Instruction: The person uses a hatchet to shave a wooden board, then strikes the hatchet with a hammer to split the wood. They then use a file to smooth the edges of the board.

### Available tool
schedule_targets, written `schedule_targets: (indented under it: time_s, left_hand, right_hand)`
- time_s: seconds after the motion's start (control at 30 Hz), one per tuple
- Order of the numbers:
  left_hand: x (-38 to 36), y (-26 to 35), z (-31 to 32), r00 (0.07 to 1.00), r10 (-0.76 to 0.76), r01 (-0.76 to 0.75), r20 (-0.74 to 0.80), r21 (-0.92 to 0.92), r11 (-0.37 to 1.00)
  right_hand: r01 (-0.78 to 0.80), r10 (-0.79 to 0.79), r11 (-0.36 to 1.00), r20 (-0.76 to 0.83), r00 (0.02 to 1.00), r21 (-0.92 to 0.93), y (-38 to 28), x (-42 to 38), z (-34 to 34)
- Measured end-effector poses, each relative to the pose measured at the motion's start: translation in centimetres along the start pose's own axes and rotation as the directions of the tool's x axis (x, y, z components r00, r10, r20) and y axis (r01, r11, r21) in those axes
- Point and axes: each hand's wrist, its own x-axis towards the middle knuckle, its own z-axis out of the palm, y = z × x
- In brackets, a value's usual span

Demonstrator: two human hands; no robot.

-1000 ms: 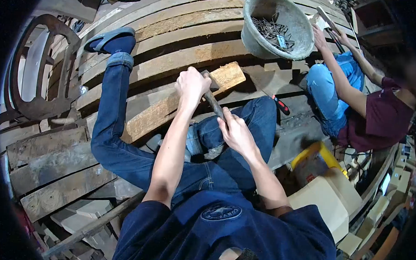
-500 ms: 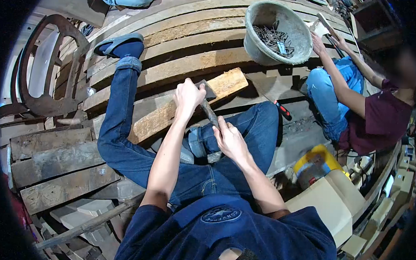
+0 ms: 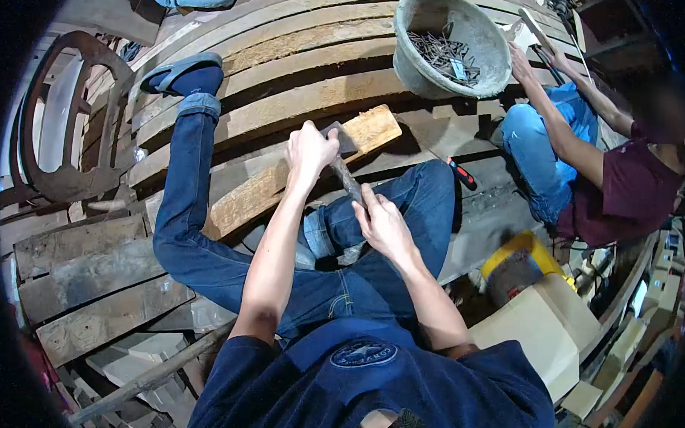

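Observation:
A light wooden block (image 3: 245,199) lies slanted across the planks between my legs. A hammer-like tool (image 3: 349,180) with a dark metal head rests over the block's upper part. My left hand (image 3: 311,150) is closed at the tool's head, over the block; whether its fingers grip the head or something small beside it is hidden. My right hand (image 3: 384,223) is wrapped round the tool's handle, lower and to the right.
A bucket (image 3: 408,61) of nails stands ahead on the slatted planks (image 3: 309,100). A red-black handled tool (image 3: 462,174) lies right of my knee. A co-worker (image 3: 622,186) sits at the right. A yellow container (image 3: 541,247) and cardboard (image 3: 531,334) are at lower right.
The whole view has shifted slightly, with the bucket, block and planks a little further left and up. Both hands keep nearly the same pose on the tool.

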Motion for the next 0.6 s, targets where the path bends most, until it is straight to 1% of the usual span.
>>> schedule_targets:
  time_s: [0.03, 0.07, 0.1, 0.13, 0.2, 0.23, 0.27, 0.3, 0.33, 0.37, 0.47, 0.5, 0.53, 0.6]
  left_hand:
    - [0.3, 0.5, 0.3, 1.000, 0.001, -0.001, 0.000, -0.015, 1.000]
    - [0.6, 1.0, 0.6, 1.000, 0.005, -0.005, 0.002, -0.033, 0.999]
    - [1.1, 1.6, 0.5, 0.999, 0.000, 0.002, 0.040, -0.043, 0.999]
    - [1.3, 1.8, 0.3, 0.999, 0.017, -0.016, 0.034, -0.036, 0.999]
    - [1.0, 1.5, -0.1, 0.999, 0.039, -0.039, 0.029, -0.010, 0.999]
    - [1.4, 0.6, 0.2, 0.999, 0.035, -0.035, 0.008, 0.021, 0.999]
    - [1.3, -0.6, 0.6, 1.000, 0.026, -0.025, -0.008, 0.053, 0.998]
    - [0.2, -0.5, -1.3, 1.000, -0.019, 0.018, 0.019, 0.025, 1.000]
    - [0.1, -1.6, -1.2, 0.999, -0.032, 0.032, 0.021, 0.011, 0.999]
    - [0.2, -2.2, -0.7, 0.999, -0.031, 0.031, 0.009, 0.007, 0.999]
    - [0.1, -0.9, -0.8, 0.998, -0.038, 0.039, -0.041, 0.020, 0.999]
    - [0.7, -0.6, -0.2, 0.999, -0.034, 0.034, -0.025, -0.002, 0.999]
    - [1.0, 0.2, 0.0, 1.000, -0.019, 0.021, 0.025, -0.054, 0.998]
    - [1.8, 2.1, 1.0, 0.999, 0.000, 0.003, 0.032, -0.081, 0.997]
  right_hand:
    - [-0.022, 0.023, 0.998, 0.009, 1.000, -0.063, 0.3, 0.4, -0.4]
    - [-0.023, 0.022, 0.999, 0.019, 1.000, 0.029, 0.8, 0.8, -0.9]
    - [-0.029, 0.028, 0.999, 0.041, 0.999, 0.021, 1.0, 1.3, -1.3]
    - [-0.035, 0.033, 0.999, 0.062, 0.998, 0.019, 1.1, 1.6, -1.3]
    - [-0.015, 0.015, 0.999, 0.019, 1.000, 0.037, 0.6, 0.9, -0.3]
    - [0.007, -0.007, 0.999, -0.004, 1.000, 0.040, 0.3, 1.1, 0.1]
    - [-0.054, 0.051, 0.998, 0.088, 0.995, 0.036, -0.2, 0.9, 0.5]
    - [-0.015, 0.012, 0.999, 0.062, 0.998, 0.042, -0.6, 0.5, 1.0]
    - [0.022, -0.024, 0.998, 0.033, 0.999, 0.051, -0.9, 0.1, 1.5]
    - [-0.017, 0.015, 0.999, 0.075, 0.997, 0.032, -1.0, 0.2, 1.5]
    - [-0.042, 0.035, 0.997, 0.105, 0.994, 0.068, -0.5, 0.8, 0.4]
    - [0.037, -0.037, 0.995, 0.003, 0.999, 0.097, 0.2, 0.9, 0.5]
    - [-0.006, 0.007, 0.999, -0.007, 1.000, 0.045, 0.3, 1.3, -0.2]
    - [-0.064, 0.060, 0.988, 0.037, 0.998, 0.140, 1.4, 2.3, -1.6]
